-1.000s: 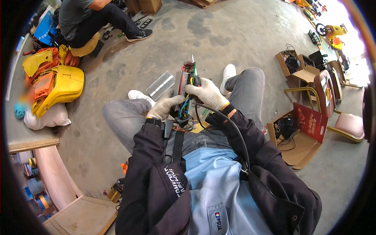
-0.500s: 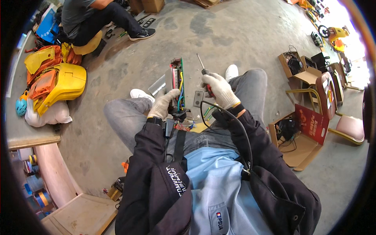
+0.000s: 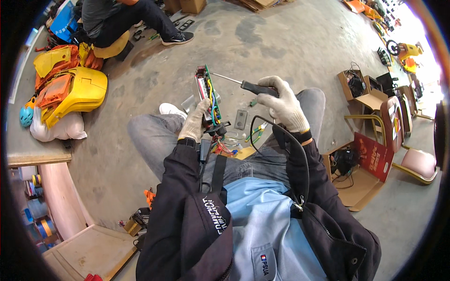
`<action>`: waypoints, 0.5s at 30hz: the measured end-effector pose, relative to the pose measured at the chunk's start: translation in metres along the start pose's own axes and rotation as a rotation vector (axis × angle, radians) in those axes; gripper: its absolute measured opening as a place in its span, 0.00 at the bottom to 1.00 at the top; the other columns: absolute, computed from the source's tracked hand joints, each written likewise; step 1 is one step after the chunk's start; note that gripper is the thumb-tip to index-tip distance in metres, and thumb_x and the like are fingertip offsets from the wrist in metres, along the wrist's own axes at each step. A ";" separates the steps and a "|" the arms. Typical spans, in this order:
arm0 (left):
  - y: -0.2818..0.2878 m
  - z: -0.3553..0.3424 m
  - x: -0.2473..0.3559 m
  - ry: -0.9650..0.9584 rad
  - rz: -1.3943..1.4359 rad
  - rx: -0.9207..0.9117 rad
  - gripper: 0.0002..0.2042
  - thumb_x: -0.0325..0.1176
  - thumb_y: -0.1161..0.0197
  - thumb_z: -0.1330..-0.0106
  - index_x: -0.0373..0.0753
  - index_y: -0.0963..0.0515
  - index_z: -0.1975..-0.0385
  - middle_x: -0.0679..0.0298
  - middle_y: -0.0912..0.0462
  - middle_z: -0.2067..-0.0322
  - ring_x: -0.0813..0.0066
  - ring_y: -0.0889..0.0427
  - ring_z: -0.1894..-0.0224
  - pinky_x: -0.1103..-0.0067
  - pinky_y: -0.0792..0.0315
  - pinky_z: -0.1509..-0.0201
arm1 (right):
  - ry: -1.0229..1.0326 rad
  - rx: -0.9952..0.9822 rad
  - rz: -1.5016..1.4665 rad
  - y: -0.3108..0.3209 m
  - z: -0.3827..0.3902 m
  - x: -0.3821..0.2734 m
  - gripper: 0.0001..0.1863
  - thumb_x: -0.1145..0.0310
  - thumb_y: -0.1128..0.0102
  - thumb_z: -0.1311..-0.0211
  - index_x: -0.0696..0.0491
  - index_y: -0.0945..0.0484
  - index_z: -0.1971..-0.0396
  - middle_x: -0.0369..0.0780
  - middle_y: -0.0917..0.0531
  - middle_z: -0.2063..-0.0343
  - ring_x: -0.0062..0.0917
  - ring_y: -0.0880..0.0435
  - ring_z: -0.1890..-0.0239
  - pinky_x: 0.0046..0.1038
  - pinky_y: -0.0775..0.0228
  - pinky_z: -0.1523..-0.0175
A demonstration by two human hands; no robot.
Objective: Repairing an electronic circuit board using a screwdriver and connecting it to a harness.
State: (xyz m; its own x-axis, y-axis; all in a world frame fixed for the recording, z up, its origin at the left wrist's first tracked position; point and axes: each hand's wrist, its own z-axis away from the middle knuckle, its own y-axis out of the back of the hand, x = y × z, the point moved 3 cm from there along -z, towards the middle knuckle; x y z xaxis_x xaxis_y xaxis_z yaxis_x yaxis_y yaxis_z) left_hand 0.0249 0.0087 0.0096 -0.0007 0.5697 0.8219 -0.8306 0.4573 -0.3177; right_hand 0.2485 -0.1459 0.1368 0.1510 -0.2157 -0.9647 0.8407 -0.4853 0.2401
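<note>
My gloved left hand [image 3: 196,119] is closed on an electronic unit [image 3: 208,93], a long green circuit board with metal casing and coloured wires. Connectors on loose wires [image 3: 223,148] hang below it over my lap. My gloved right hand [image 3: 283,103] grips a black-handled screwdriver [image 3: 255,87], its thin shaft pointing left with the tip at or close to the board's top end; I cannot tell whether they touch. A grey metal plate [image 3: 240,119] and green-yellow pliers [image 3: 255,133] lie on the floor between my legs. A silver piece [image 3: 187,104] is partly hidden behind my left hand.
A co-worker [image 3: 126,25] sits upper left beside piled yellow and orange plastic panels [image 3: 84,91]. Open cardboard boxes [image 3: 351,187] and metal-framed chairs [image 3: 415,166] stand right, with scooter parts [image 3: 403,51] beyond. A wooden board [image 3: 84,248] lies lower left on the concrete floor [image 3: 234,47].
My right hand has come away from the unit with the screwdriver, rising and turning its shaft from upright to pointing left at the board. The unit now leans leftward in my left hand.
</note>
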 end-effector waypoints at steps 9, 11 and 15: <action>0.008 -0.006 -0.005 -0.032 0.080 -0.014 0.29 0.51 0.27 0.34 0.42 0.30 0.42 0.66 0.18 0.56 0.78 0.16 0.60 0.74 0.16 0.62 | 0.035 0.083 0.074 0.008 0.011 -0.033 0.24 0.66 0.27 0.44 0.60 0.21 0.48 0.41 0.12 0.66 0.19 0.16 0.62 0.23 0.24 0.53; 0.002 0.000 0.000 -0.034 0.078 -0.026 0.30 0.52 0.27 0.35 0.42 0.30 0.42 0.66 0.19 0.57 0.78 0.17 0.60 0.75 0.16 0.61 | 0.009 0.070 0.129 0.002 0.014 -0.036 0.24 0.65 0.27 0.43 0.59 0.21 0.48 0.43 0.12 0.65 0.22 0.16 0.60 0.25 0.25 0.51; 0.003 0.003 0.002 -0.040 0.074 -0.001 0.31 0.53 0.25 0.36 0.42 0.30 0.42 0.69 0.21 0.61 0.80 0.18 0.62 0.77 0.18 0.61 | 0.122 0.066 0.313 -0.019 0.021 -0.051 0.23 0.64 0.27 0.42 0.58 0.22 0.50 0.45 0.12 0.64 0.32 0.14 0.58 0.31 0.24 0.51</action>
State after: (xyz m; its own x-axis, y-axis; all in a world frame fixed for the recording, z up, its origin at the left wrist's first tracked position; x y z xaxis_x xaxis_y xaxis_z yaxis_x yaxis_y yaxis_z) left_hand 0.0210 0.0093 0.0113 -0.0845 0.5741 0.8144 -0.8267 0.4159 -0.3790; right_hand 0.2141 -0.1430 0.1839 0.4609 -0.2617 -0.8480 0.7087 -0.4666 0.5292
